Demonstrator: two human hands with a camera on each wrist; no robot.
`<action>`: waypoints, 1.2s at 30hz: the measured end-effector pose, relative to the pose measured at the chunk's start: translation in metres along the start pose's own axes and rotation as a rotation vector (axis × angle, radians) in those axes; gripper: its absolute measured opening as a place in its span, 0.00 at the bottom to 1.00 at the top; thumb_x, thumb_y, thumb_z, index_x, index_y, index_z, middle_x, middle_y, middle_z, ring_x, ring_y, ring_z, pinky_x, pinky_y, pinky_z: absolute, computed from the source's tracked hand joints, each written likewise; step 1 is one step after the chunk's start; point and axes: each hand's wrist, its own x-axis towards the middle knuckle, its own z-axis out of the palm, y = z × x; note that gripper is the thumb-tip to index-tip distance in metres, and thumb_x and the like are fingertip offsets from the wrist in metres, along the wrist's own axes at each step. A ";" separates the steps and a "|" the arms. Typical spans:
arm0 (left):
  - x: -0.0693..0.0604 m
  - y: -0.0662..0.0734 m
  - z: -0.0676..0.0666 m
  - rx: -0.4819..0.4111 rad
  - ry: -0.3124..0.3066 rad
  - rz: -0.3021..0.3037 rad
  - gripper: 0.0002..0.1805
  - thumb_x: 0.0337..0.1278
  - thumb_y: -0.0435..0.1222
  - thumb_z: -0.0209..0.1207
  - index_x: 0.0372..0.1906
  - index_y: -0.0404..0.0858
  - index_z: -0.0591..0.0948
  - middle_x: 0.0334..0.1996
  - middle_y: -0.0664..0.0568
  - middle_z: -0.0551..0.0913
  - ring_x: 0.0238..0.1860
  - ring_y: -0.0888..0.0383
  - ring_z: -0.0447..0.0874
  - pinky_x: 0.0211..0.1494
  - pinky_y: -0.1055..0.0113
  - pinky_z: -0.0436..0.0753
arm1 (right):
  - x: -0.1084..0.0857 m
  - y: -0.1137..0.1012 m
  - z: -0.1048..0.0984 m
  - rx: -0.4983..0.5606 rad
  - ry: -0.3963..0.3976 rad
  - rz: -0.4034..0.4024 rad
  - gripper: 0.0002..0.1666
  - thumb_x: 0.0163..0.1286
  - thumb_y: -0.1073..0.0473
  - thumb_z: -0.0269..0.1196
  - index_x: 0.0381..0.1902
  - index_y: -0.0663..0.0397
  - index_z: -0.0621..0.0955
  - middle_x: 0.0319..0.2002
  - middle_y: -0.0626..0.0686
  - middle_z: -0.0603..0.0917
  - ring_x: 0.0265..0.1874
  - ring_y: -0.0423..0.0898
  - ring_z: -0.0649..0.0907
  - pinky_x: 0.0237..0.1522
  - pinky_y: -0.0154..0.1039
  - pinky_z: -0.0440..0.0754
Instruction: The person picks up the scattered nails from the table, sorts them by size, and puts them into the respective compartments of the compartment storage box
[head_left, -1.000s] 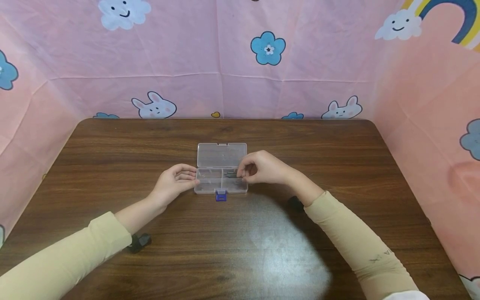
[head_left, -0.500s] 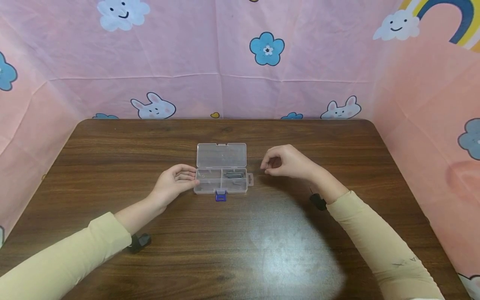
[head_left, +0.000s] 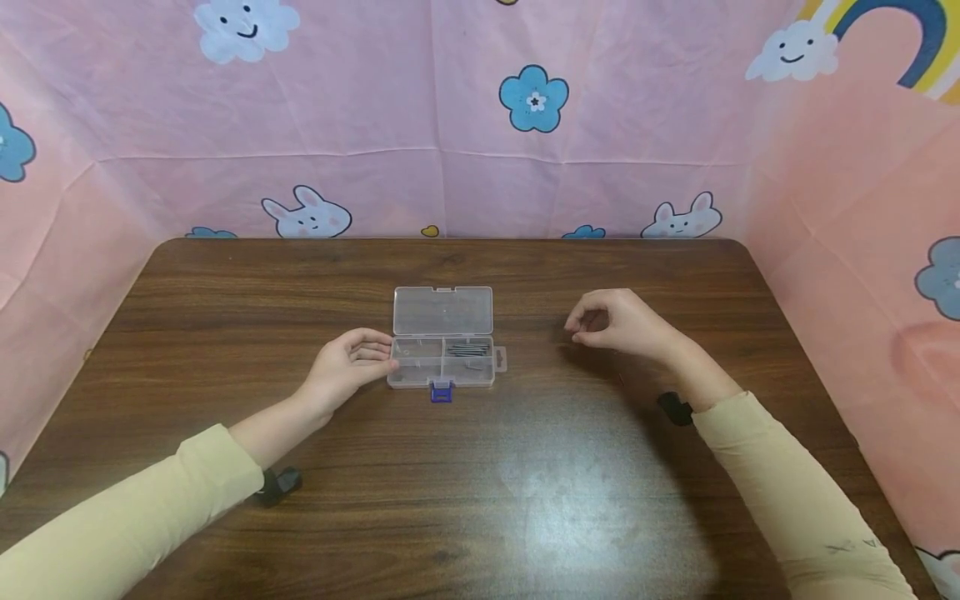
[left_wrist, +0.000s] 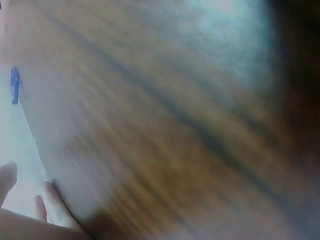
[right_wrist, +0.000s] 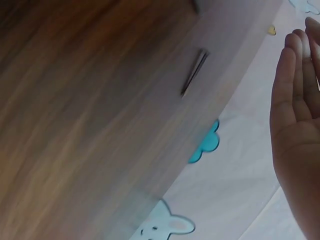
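My left hand (head_left: 341,371) holds the left end of a clear plastic compartment box (head_left: 418,375), thumb on its near rim and fingers along the side. The box's lid (head_left: 442,311) is raised and tipped back. Several dark nails (head_left: 468,351) lie in its far right compartment, and a small short piece (head_left: 474,367) sits in the near right one. My right hand (head_left: 622,321) hovers over the table right of the box, fingers loosely bent, nothing visible in them. In the right wrist view a nail (right_wrist: 194,72) lies on the table, apart from that hand.
The brown wooden table (head_left: 337,517) stands against a pink patterned cloth (head_left: 480,192) at the back and sides. A blue latch (head_left: 441,393) juts from the box's front, and a clear hanging tab (head_left: 501,359) sticks out at its right end.
My right hand has left the box's right compartments and moved right over the table, uncovering the nails and the tab. My left hand has stayed on the box.
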 end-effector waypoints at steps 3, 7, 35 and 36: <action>-0.001 0.000 0.001 -0.002 0.001 -0.004 0.26 0.66 0.32 0.70 0.65 0.26 0.77 0.57 0.35 0.84 0.44 0.74 0.84 0.50 0.80 0.84 | -0.006 0.007 -0.005 0.019 0.010 0.018 0.08 0.65 0.71 0.74 0.41 0.58 0.90 0.39 0.54 0.91 0.39 0.46 0.88 0.41 0.33 0.88; -0.002 0.000 0.002 -0.002 0.001 -0.011 0.27 0.67 0.32 0.70 0.65 0.27 0.77 0.58 0.35 0.84 0.44 0.74 0.84 0.50 0.80 0.84 | -0.016 0.014 -0.011 0.032 0.019 0.047 0.08 0.66 0.71 0.73 0.42 0.60 0.89 0.41 0.56 0.91 0.39 0.44 0.88 0.41 0.32 0.89; -0.011 -0.002 0.008 0.004 0.012 -0.023 0.27 0.67 0.34 0.70 0.66 0.28 0.77 0.57 0.39 0.84 0.45 0.72 0.84 0.51 0.80 0.84 | -0.051 0.054 -0.017 -0.032 -0.054 0.135 0.12 0.63 0.72 0.75 0.43 0.57 0.88 0.42 0.55 0.90 0.41 0.46 0.87 0.45 0.33 0.89; -0.011 -0.001 0.009 0.003 0.012 -0.025 0.27 0.67 0.34 0.70 0.66 0.28 0.77 0.57 0.38 0.84 0.45 0.72 0.84 0.51 0.81 0.84 | -0.051 0.053 -0.017 -0.038 -0.056 0.134 0.11 0.64 0.72 0.75 0.43 0.57 0.88 0.42 0.54 0.90 0.41 0.46 0.87 0.45 0.33 0.89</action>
